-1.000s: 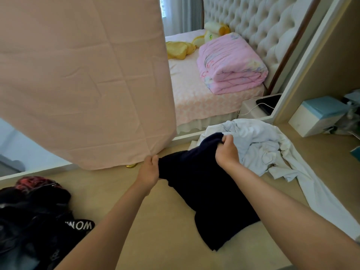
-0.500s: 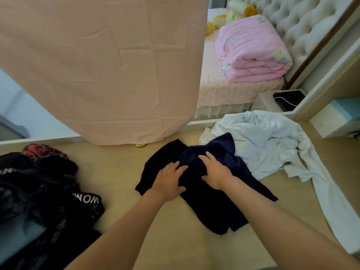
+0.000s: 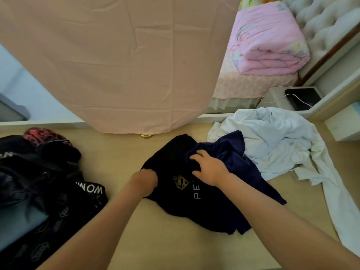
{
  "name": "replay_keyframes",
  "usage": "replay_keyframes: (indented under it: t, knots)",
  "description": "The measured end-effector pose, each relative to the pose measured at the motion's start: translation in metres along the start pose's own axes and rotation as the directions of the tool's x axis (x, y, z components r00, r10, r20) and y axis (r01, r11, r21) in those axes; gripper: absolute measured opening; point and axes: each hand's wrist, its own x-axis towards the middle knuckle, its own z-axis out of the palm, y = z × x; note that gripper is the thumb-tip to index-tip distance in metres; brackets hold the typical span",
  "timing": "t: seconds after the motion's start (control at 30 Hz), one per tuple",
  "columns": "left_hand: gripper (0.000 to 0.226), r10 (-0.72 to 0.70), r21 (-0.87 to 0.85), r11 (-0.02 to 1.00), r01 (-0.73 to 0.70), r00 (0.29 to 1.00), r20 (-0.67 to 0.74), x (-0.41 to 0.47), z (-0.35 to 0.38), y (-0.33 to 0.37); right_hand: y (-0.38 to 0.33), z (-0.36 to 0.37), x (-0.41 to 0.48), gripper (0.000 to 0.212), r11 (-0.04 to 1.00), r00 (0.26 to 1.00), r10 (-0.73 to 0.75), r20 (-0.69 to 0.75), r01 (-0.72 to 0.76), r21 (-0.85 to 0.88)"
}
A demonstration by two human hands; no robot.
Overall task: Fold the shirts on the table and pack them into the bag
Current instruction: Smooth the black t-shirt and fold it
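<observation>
A dark navy shirt (image 3: 204, 207) with a gold emblem and white letters lies crumpled on the beige table (image 3: 124, 152) in the middle. My left hand (image 3: 145, 181) grips its left edge with curled fingers. My right hand (image 3: 209, 169) clutches a bunch of the navy fabric near the top. A pale white shirt (image 3: 276, 149) lies rumpled to the right, one sleeve trailing toward the front edge. The black bag (image 3: 39, 191) with white lettering sits open at the left.
A pink sheet (image 3: 120, 61) hangs over the table's far side. Behind are a bed with a folded pink quilt (image 3: 266, 39), a bedside stand with a black device (image 3: 303, 97), and a white box (image 3: 342, 123) at the right.
The navy shirt came down from the air onto the table. Both hands went from flat on it to gripping it; the emblem side now shows.
</observation>
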Motion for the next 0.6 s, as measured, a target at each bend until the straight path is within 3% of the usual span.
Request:
replay_keyframes:
  t: [0.07, 0.1, 0.17, 0.23, 0.27, 0.4, 0.5, 0.6]
  knots:
    - [0.023, -0.124, 0.115, 0.987, 0.109, 0.983, 0.135, -0.012, -0.002, -0.007, 0.000, 0.006, 0.006, 0.086, 0.979, 0.996, 0.061, 0.059, -0.048, -0.197]
    - [0.024, -0.123, 0.116, 0.987, 0.109, 0.986, 0.116, -0.014, -0.004, -0.006, -0.001, 0.009, 0.008, 0.082, 0.968, 0.995, 0.084, 0.057, -0.068, -0.242]
    - [0.030, -0.048, 0.005, 0.999, 0.048, 0.996, -0.070, -0.010, -0.003, 0.005, -0.001, 0.015, 0.008, 0.062, 0.962, 0.996, 0.085, -0.014, -0.086, -0.260]
    - [0.040, 0.025, -0.184, 0.980, -0.071, 0.970, -0.244, 0.000, -0.001, 0.028, 0.001, 0.012, 0.006, 0.047, 0.970, 0.992, 0.066, -0.105, -0.089, -0.226]
    - [0.047, 0.064, -0.225, 0.967, -0.120, 0.968, -0.242, 0.006, 0.003, 0.040, 0.004, 0.007, 0.003, 0.042, 0.976, 0.986, 0.059, -0.156, -0.090, -0.199]
    - [0.078, 0.066, -0.050, 0.997, -0.062, 0.996, 0.062, 0.023, 0.025, 0.069, 0.028, -0.018, -0.011, 0.029, 0.991, 0.938, 0.078, -0.339, -0.111, -0.080]
    - [0.081, 0.049, -0.003, 0.999, -0.049, 0.999, 0.015, 0.027, 0.032, 0.061, 0.046, -0.032, -0.024, 0.014, 0.987, 0.901, 0.093, -0.423, -0.138, -0.077]
    - [0.077, -0.023, -0.012, 1.000, 0.022, 0.999, -0.027, 0.029, 0.026, 0.034, 0.061, -0.044, -0.026, 0.007, 0.958, 0.829, 0.285, -0.481, -0.266, 0.108]
